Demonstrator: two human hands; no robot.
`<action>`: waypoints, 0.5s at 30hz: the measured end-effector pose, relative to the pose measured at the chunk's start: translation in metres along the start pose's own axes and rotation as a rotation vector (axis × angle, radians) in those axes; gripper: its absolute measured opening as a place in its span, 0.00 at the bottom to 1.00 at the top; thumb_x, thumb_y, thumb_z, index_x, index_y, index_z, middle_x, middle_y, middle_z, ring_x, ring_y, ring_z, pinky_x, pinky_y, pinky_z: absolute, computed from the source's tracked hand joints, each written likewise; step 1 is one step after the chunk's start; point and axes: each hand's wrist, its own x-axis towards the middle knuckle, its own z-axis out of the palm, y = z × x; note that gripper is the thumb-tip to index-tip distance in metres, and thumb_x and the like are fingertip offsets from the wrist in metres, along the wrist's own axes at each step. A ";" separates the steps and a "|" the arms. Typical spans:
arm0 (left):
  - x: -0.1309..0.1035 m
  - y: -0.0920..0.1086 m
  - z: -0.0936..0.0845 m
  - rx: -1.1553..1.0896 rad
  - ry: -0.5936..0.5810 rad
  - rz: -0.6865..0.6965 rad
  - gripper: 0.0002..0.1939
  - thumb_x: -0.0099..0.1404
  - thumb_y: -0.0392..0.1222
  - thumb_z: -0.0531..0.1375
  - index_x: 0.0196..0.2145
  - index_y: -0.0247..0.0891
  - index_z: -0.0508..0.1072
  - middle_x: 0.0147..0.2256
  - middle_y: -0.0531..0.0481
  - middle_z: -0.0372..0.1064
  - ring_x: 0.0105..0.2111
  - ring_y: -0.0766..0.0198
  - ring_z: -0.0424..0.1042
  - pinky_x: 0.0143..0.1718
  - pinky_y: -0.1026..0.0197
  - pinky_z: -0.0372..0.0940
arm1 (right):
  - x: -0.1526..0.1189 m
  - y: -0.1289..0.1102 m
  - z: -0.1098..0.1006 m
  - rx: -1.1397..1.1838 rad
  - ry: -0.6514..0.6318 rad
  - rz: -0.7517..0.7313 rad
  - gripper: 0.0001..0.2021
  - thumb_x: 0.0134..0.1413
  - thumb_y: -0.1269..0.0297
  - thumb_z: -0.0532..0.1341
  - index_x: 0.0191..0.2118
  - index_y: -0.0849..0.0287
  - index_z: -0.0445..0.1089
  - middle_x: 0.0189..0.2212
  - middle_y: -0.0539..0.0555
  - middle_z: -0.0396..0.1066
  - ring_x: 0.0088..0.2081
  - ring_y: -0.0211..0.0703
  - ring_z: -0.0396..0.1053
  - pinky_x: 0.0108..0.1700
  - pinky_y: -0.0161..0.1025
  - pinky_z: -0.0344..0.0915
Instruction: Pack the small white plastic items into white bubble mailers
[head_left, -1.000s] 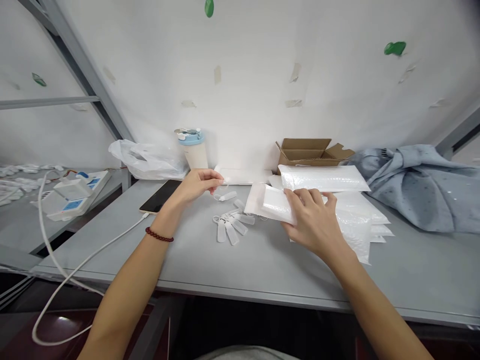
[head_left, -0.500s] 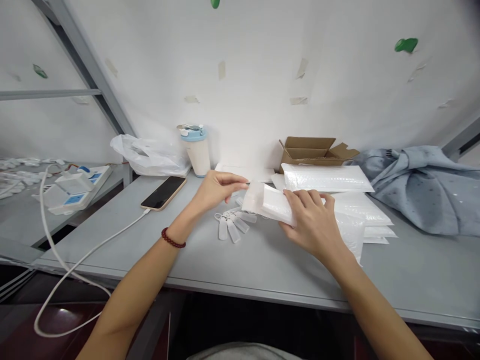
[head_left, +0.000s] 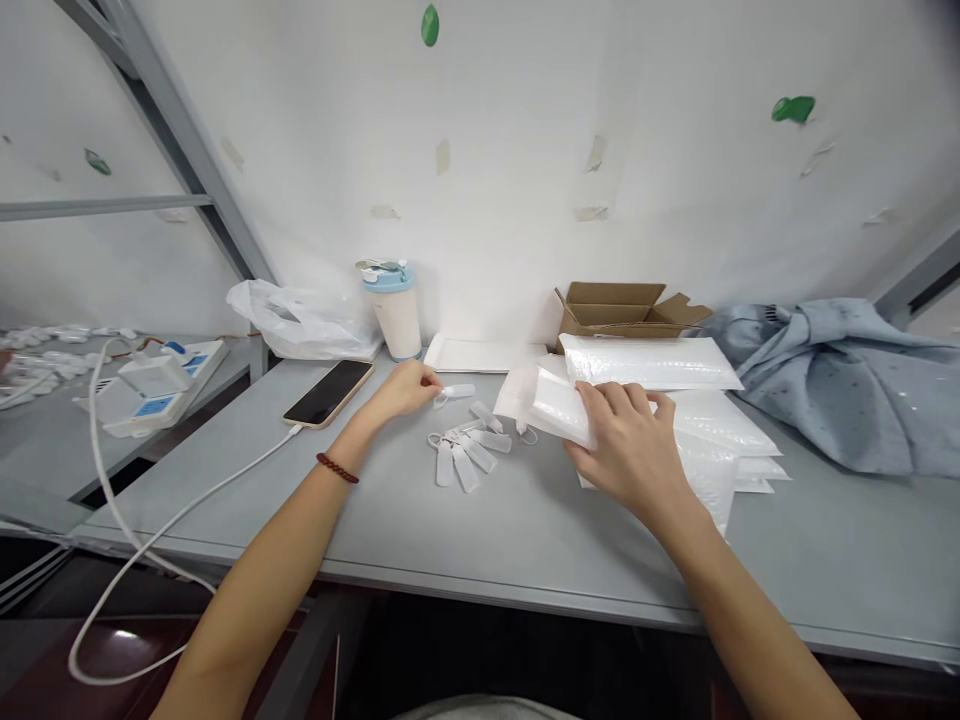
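My left hand (head_left: 403,390) is at the middle of the table, thumb and fingertips pinched on the loop end of a small white plastic tag (head_left: 457,391). In front of it lies a fanned cluster of similar white tags (head_left: 463,455) with thin loops. Another tag's loop (head_left: 528,434) shows beside the mailer. My right hand (head_left: 626,435) is closed around a white bubble mailer (head_left: 561,405), its unfolded flap (head_left: 514,393) pointing left. Several more bubble mailers (head_left: 720,430) are stacked beyond and to the right of that hand.
A phone (head_left: 328,393) on a white cable lies left, near a plastic bag (head_left: 300,318) and a lidded cup (head_left: 396,315). Behind are a flat white packet (head_left: 480,355) and an open cardboard box (head_left: 626,308). Grey-blue cloth (head_left: 847,385) lies right, a power strip (head_left: 165,385) far left.
My left hand has moved left, away from the mailer's flap, and now pinches a single tag behind the cluster. My right hand keeps its hold on the mailer.
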 end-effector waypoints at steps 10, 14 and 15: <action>-0.032 0.040 -0.024 -0.468 -0.123 0.194 0.09 0.54 0.45 0.65 0.29 0.36 0.76 0.24 0.51 0.70 0.27 0.66 0.68 0.32 0.62 0.64 | 0.000 -0.001 0.000 0.027 -0.048 -0.007 0.22 0.47 0.65 0.55 0.50 0.65 0.65 0.40 0.62 0.71 0.42 0.55 0.61 0.45 0.49 0.50; -0.037 0.064 0.003 -0.504 -0.063 0.177 0.07 0.52 0.41 0.66 0.26 0.35 0.74 0.23 0.53 0.69 0.22 0.70 0.63 0.24 0.66 0.59 | 0.000 -0.007 -0.001 0.039 -0.039 -0.052 0.22 0.47 0.65 0.56 0.50 0.66 0.65 0.40 0.62 0.71 0.42 0.54 0.61 0.45 0.48 0.49; -0.039 0.070 0.011 -0.536 -0.041 0.172 0.07 0.51 0.40 0.65 0.25 0.35 0.73 0.22 0.53 0.68 0.21 0.71 0.62 0.22 0.66 0.58 | 0.000 -0.009 -0.001 0.042 -0.035 -0.064 0.22 0.47 0.65 0.56 0.50 0.66 0.65 0.41 0.61 0.71 0.42 0.53 0.61 0.44 0.48 0.49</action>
